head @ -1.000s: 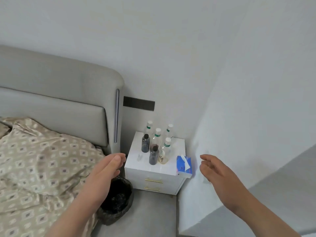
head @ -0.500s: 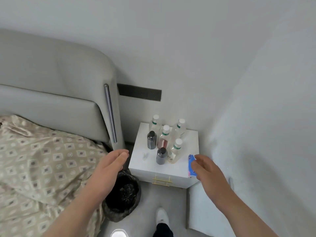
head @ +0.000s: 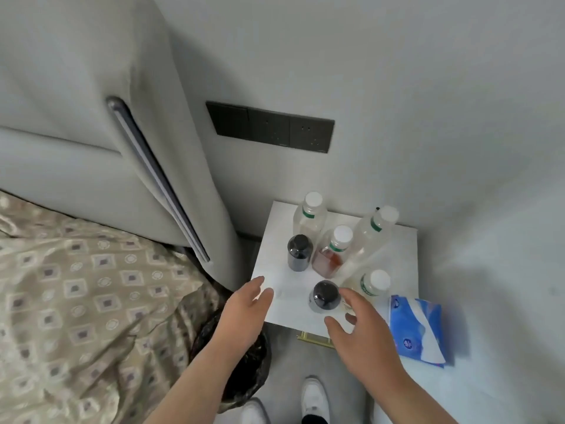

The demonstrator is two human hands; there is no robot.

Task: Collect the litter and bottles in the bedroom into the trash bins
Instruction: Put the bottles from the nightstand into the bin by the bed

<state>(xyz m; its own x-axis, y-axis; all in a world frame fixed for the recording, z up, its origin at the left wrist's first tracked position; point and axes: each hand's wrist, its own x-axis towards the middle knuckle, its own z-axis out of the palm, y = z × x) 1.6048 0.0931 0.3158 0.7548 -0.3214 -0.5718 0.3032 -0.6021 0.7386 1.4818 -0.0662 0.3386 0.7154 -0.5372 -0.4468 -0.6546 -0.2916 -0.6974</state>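
Several bottles stand on the white nightstand point(head: 275, 264): two short dark ones, the near dark bottle point(head: 324, 296) and the far dark bottle point(head: 300, 253), and clear ones with white caps, among them a bottle of reddish liquid point(head: 331, 255). My right hand point(head: 360, 335) is open with spread fingers just right of and below the near dark bottle, not gripping it. My left hand point(head: 246, 310) is open over the nightstand's left front corner. A black-lined trash bin point(head: 247, 371) sits on the floor under my left forearm.
A blue tissue pack point(head: 415, 328) lies at the nightstand's right front. The grey headboard point(head: 91, 117) and patterned bedding point(head: 76, 301) fill the left. A dark socket panel point(head: 270, 127) is on the wall. White walls close the corner on the right. My white shoes point(head: 312, 396) are below.
I have stepped closer and now look down on the nightstand. My right hand moved left from the tissue pack to the near dark bottle. My left hand reached over the nightstand's corner.
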